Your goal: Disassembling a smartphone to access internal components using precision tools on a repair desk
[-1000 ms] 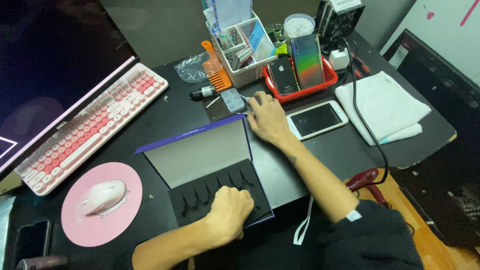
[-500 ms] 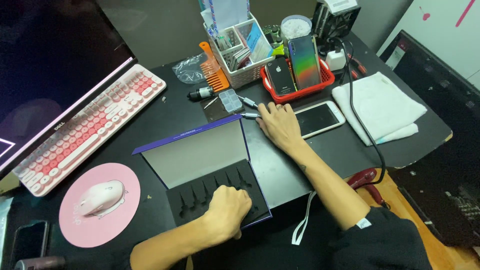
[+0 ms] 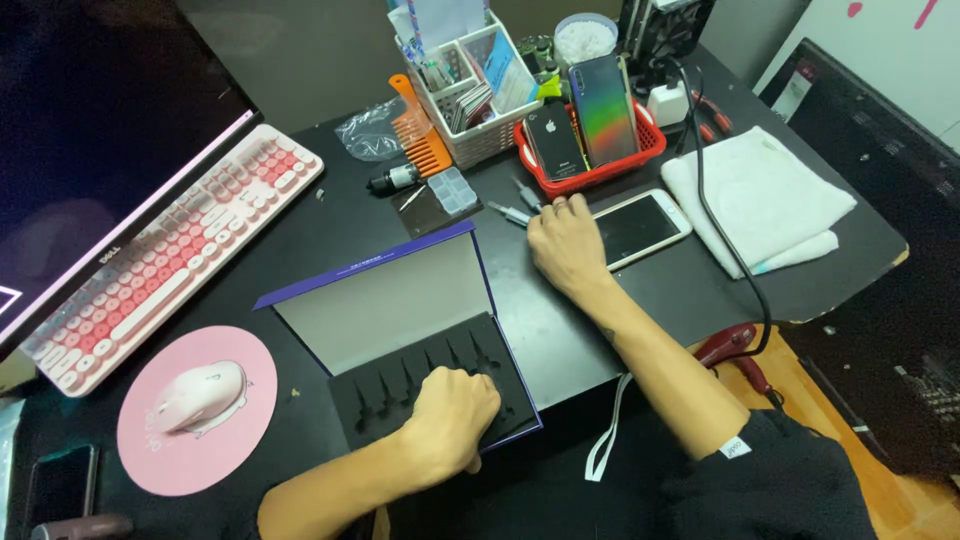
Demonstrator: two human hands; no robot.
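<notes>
A: The right hand [image 3: 565,240] has slid back toward the small tools [image 3: 515,205] beside the white smartphone [image 3: 640,226].

B: The open tool case [image 3: 420,340]?

A: Slots look empty; left hand [image 3: 450,415], fisted, pins it. Right fingers curled at the tools; grasp unclear.

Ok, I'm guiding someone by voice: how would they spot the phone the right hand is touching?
Start at the red plastic basket behind the right hand. Just in front lies a white-framed phone, flat, screen up; the basket's phones stand upright, backs showing.
</notes>
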